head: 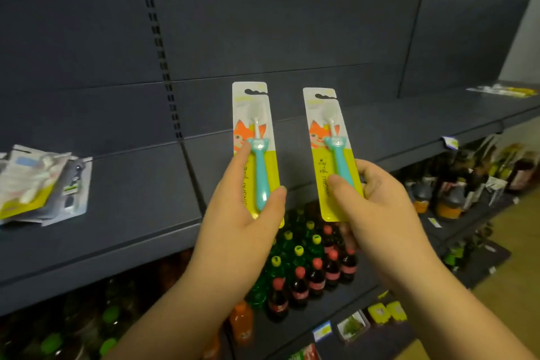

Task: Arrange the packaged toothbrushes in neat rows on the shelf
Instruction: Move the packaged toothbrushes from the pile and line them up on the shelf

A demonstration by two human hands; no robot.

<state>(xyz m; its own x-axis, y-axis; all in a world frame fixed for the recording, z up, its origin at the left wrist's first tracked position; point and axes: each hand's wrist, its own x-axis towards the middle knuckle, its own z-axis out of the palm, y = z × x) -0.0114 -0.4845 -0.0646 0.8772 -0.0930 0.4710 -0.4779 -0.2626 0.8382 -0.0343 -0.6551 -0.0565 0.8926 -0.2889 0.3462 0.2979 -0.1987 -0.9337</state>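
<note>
Above the shelf [131,193], each hand's grip pinches one upright toothbrush pack's lower end: left hand [242,222], right hand [377,202].

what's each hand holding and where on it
Left hand grips one packaged toothbrush by its lower half; right hand grips another likewise.

Teal toothbrushes [261,175] on yellow-white cards, dark-blue shelf [131,184].

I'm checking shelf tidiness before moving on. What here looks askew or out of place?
The pile of packaged toothbrushes at the shelf's left end lies in a loose, overlapping heap at mixed angles, not in rows. The two packs held upright, one in the left hand and one in the right hand, look intact.
</note>
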